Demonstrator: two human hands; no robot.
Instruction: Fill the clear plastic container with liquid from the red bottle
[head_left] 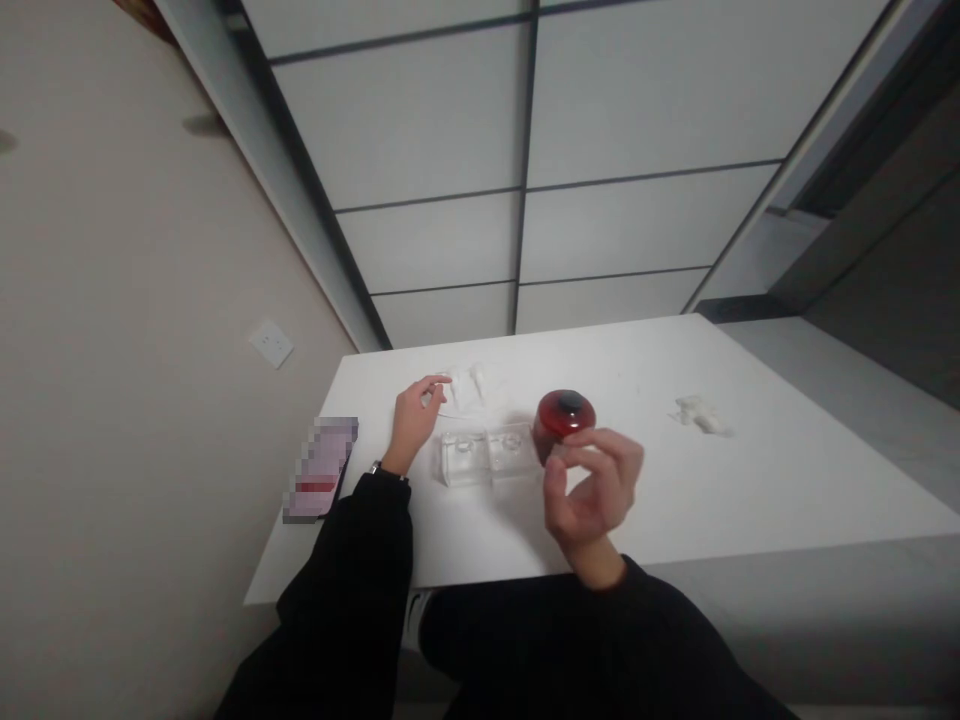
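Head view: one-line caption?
Left hand by white earphones, right hand beside red jar, clear case between, on white table.

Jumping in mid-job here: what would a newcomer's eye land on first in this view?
The glossy dark red round container stands out first, near the middle of the white table, with the raised right hand just in front of it. To its left sits a clear block with two round hollows. Further left, the left hand is beside a small white corded item.

Pot (564, 420) — right of clear case (487, 455), on table (787, 480)
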